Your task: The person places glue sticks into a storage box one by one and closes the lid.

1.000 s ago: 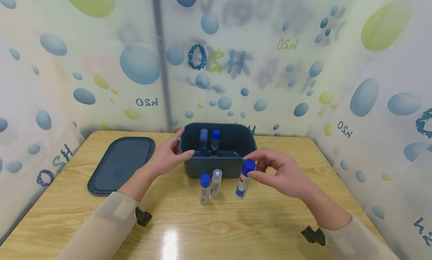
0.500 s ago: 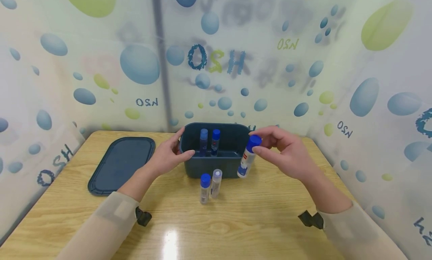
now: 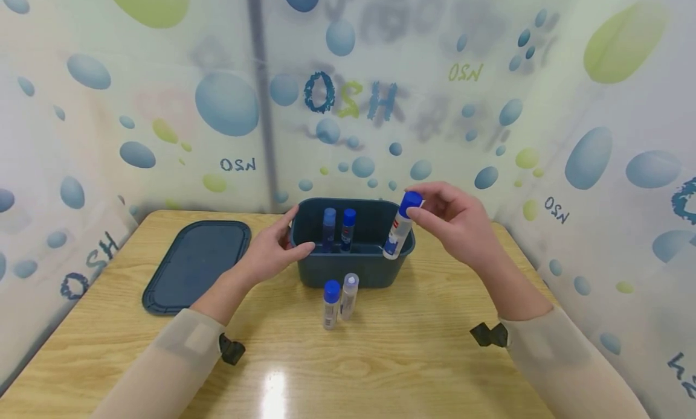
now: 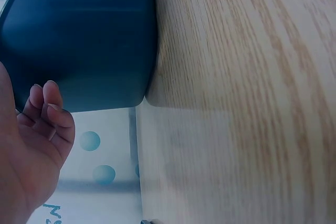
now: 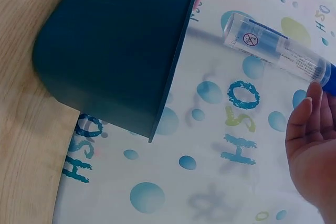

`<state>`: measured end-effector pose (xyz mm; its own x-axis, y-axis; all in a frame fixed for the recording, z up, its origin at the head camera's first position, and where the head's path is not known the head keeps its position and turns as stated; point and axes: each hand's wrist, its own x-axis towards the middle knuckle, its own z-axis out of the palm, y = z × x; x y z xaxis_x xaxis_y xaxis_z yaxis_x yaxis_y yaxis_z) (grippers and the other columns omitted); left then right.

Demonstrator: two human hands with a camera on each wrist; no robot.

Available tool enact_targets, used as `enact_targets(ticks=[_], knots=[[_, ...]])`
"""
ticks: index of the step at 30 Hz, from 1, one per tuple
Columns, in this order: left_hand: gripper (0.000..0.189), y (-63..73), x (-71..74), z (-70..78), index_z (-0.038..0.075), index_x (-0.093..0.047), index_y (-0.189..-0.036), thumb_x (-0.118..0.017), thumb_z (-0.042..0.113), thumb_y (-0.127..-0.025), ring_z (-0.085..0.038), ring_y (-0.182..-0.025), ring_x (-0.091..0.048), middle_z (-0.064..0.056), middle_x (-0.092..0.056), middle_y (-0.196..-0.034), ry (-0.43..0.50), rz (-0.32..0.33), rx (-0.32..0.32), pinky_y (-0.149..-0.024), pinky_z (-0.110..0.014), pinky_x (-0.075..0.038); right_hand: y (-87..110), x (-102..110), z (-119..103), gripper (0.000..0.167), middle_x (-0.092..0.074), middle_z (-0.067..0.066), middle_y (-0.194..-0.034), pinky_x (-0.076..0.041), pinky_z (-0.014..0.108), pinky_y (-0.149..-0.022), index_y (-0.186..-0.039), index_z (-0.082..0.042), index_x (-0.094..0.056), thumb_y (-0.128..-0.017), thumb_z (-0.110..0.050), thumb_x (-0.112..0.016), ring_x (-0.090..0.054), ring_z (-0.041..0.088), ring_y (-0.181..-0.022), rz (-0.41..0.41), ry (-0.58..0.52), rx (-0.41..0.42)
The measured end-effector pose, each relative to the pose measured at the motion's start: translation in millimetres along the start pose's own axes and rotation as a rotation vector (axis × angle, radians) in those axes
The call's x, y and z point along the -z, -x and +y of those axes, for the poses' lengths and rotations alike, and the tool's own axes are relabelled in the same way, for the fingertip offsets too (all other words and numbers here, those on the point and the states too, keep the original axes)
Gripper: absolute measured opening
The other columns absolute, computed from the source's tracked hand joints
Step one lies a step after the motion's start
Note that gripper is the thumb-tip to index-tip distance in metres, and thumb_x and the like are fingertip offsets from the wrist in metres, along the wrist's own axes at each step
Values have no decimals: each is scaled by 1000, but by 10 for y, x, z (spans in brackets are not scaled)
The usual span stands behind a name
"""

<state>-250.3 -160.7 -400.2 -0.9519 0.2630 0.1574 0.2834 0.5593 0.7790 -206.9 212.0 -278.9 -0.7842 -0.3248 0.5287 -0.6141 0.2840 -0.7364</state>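
My right hand (image 3: 454, 223) pinches the blue cap of a clear glue bottle (image 3: 399, 235), which hangs tilted over the right end of a dark blue bin (image 3: 348, 271). In the right wrist view the bottle (image 5: 273, 45) points its base toward the bin, above the rim level. The left hand (image 3: 274, 244) holds the bin's left end, thumb at the front corner and index finger along the rim. Inside the bin stand two blue-capped bottles, one lighter-capped (image 3: 328, 230) and one darker (image 3: 348, 230). Before the bin stand a blue-capped bottle (image 3: 330, 304) and a clear-capped one (image 3: 349, 297).
A dark blue lid (image 3: 197, 267) lies flat on the wooden table (image 3: 348, 371), left of the bin. White curtains (image 3: 462, 135) printed with blue and green spots enclose the back and both sides of the table.
My right hand has lifted the glue bottle from low in front of the bin's right corner up and back over its rim. The left hand has stayed in place on the bin.
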Motion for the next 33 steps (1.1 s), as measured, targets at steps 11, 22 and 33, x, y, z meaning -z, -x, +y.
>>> enact_targets(ticks=[11, 22, 33], knots=[[97, 1, 3, -2, 21, -22, -178, -78, 45, -103, -23, -76, -52, -6, -52, -83, -4, 0, 9, -66, -35, -44, -191, -89, 243, 32, -70, -1, -94, -51, 25, -67, -136, -9, -75, -105, -14, -76, -62, 23, -78, -7, 48, -109], [97, -4, -2, -12, 21, -22, -178, -78, 43, -102, -24, -75, -52, -6, -51, -82, 18, 1, -1, -65, -34, -44, -330, -241, 609, 36, -70, 9, -116, -55, 33, -89, -140, -15, -73, -106, -27, -75, -63, 25, -104, -103, 129, -216], [96, -7, -8, -19, 21, -22, -178, -78, 42, -103, -24, -74, -51, -5, -51, -81, 8, 5, -1, -64, -34, -43, -483, -342, 866, 37, -72, 10, -121, -55, 48, -102, -139, -20, -74, -105, -36, -76, -65, 28, -113, -122, 155, -257]])
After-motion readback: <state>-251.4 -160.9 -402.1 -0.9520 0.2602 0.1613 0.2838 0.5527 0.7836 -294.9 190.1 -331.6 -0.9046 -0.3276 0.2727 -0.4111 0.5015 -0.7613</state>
